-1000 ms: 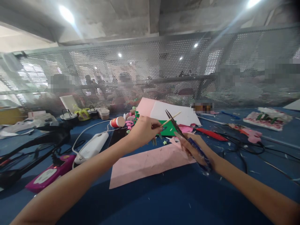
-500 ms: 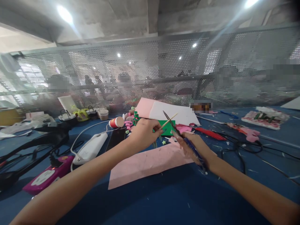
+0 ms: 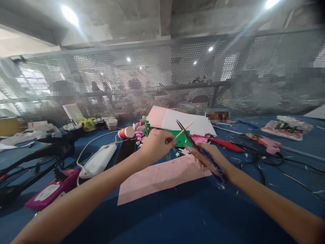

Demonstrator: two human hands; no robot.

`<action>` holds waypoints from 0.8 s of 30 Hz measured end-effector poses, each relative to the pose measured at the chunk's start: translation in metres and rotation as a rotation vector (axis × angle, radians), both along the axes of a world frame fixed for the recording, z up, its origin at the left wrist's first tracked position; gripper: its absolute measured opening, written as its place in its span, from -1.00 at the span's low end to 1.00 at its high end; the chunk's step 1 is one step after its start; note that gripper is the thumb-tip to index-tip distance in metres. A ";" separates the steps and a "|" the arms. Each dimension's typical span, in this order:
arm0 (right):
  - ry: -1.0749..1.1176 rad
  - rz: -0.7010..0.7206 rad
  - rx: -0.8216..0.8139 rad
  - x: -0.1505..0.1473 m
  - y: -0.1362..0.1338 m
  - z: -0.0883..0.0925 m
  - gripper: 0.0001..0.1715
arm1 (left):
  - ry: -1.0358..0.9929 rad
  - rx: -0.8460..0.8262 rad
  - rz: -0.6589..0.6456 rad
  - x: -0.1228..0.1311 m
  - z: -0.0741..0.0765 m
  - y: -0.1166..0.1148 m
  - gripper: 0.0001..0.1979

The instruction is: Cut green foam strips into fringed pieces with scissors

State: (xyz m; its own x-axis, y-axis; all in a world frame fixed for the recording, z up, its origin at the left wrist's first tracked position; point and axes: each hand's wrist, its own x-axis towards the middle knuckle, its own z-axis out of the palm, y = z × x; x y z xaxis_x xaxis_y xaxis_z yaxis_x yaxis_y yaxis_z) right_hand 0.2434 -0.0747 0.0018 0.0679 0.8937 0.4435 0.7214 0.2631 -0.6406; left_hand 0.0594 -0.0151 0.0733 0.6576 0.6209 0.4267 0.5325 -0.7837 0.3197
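Observation:
My left hand (image 3: pixel 158 144) pinches a thin pale wooden stick (image 3: pixel 183 131) that slants up to the right. My right hand (image 3: pixel 207 154) is wrapped round the dark blue handles of a pair of scissors (image 3: pixel 188 136). The scissor blades point up and left and cross the stick, slightly apart at their tips. Behind both hands lies a green sheet (image 3: pixel 182 139). Below them a long pink paper strip (image 3: pixel 152 183) rests on the blue table. A small pale green star (image 3: pixel 177 154) is between the hands.
Pink and white sheets (image 3: pixel 182 120) lie behind. Left are a red roll (image 3: pixel 126 132), a white power strip (image 3: pixel 98 161), a magenta box (image 3: pixel 53 189) and black straps. Right are a red tool (image 3: pixel 228 145), a pink glue gun (image 3: pixel 270 145) and black cables.
My right hand has shifted very slightly, with the scissors in it. My left hand and the stick look the same.

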 end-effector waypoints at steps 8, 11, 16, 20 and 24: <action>-0.261 -0.141 0.079 0.004 0.006 -0.002 -0.53 | 0.043 0.070 -0.033 0.000 -0.001 -0.001 -0.77; -0.340 -0.177 0.075 0.007 0.003 0.000 -0.50 | 0.048 0.082 -0.035 0.000 -0.003 -0.001 -0.79; -0.342 -0.141 0.042 0.007 0.000 0.003 -0.47 | 0.041 0.100 -0.049 0.001 -0.005 -0.001 -0.80; -0.298 -0.090 0.066 0.008 0.002 0.000 -0.46 | 0.026 0.148 -0.071 0.002 -0.008 -0.001 -0.81; -0.212 -0.028 0.092 0.011 0.004 -0.003 -0.51 | 0.004 0.213 -0.078 0.003 -0.011 -0.001 -0.81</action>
State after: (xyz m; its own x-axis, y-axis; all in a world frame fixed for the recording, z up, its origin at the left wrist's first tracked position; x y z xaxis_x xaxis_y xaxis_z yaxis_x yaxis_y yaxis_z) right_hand 0.2548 -0.0705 -0.0015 -0.0112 0.8480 0.5299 0.8449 0.2914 -0.4485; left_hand 0.0621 -0.0161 0.0624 0.7022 0.4643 0.5398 0.4688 -0.8721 0.1403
